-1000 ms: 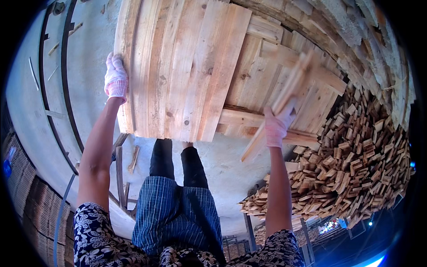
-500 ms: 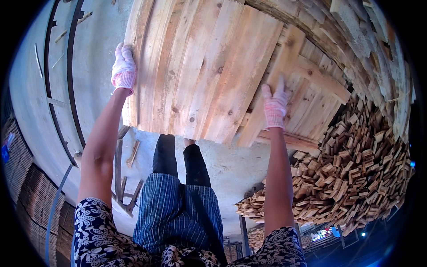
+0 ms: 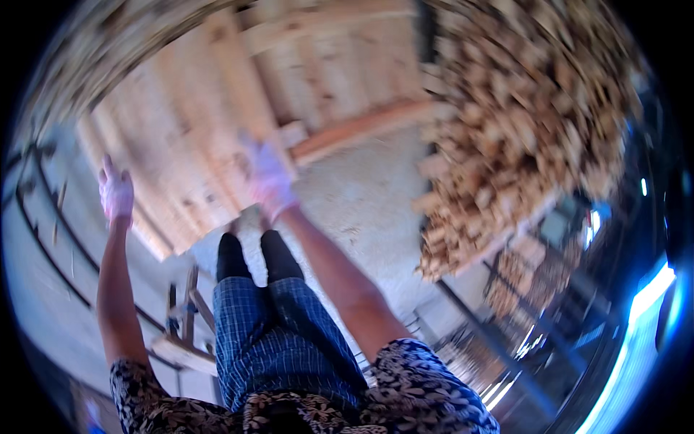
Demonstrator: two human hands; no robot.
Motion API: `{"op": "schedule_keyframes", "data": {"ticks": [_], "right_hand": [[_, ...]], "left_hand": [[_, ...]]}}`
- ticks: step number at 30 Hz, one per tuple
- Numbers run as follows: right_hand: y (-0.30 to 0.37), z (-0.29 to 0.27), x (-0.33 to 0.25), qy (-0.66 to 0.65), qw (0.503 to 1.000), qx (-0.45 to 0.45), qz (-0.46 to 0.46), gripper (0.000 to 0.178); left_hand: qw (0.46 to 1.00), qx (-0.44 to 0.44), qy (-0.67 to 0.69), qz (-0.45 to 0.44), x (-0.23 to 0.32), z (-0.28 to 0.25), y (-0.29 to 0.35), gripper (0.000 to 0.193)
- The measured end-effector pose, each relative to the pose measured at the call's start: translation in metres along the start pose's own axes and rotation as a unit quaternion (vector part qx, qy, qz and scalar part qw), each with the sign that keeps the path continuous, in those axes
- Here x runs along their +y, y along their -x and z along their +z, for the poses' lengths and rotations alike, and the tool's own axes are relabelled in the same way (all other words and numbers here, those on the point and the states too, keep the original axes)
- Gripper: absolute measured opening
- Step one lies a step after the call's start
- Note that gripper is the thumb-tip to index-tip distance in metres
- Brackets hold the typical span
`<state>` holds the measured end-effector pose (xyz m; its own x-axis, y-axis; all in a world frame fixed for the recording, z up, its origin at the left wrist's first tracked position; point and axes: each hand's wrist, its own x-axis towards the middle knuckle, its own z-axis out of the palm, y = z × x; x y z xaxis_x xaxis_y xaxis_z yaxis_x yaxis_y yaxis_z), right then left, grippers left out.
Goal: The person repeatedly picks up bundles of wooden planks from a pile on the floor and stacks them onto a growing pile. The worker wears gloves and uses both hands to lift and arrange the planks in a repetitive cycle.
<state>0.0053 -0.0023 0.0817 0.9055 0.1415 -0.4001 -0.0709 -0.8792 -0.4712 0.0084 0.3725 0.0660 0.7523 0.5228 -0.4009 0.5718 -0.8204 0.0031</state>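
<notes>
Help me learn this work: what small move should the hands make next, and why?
Perhaps press the planks gently together from both sides: the left hand is at their left edge and the right hand over their right side, well placed to squeeze. Blur hides whether either grips.

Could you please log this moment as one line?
left grip: at plank panel, left edge | right grip: over panel, near right edge | hold: unclear

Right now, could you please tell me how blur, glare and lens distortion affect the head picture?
In the head view, motion blur smears the woodpile, panel and right hand; white-blue glare streaks the lower right; fisheye distortion bows edges near the rim.
</notes>
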Motion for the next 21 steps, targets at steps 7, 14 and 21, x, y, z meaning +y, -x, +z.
{"op": "schedule_keyframes", "data": {"ticks": [7,14,21], "right_hand": [[0.392,-0.050,0.116,-0.312,0.823,-0.018,0.474,0.063],[0.625,-0.030,0.242,-0.323,0.735,-0.014,0.596,0.068],[0.645,-0.079,0.429,-0.155,0.801,0.157,0.556,0.069]], "left_hand": [[0.864,-0.305,0.162,0.367,0.137,0.061,0.139,0.050],[0.751,-0.385,-0.036,0.535,0.188,0.106,0.330,0.041],[0.699,-0.528,-0.055,0.478,0.337,0.096,0.535,0.062]]}}
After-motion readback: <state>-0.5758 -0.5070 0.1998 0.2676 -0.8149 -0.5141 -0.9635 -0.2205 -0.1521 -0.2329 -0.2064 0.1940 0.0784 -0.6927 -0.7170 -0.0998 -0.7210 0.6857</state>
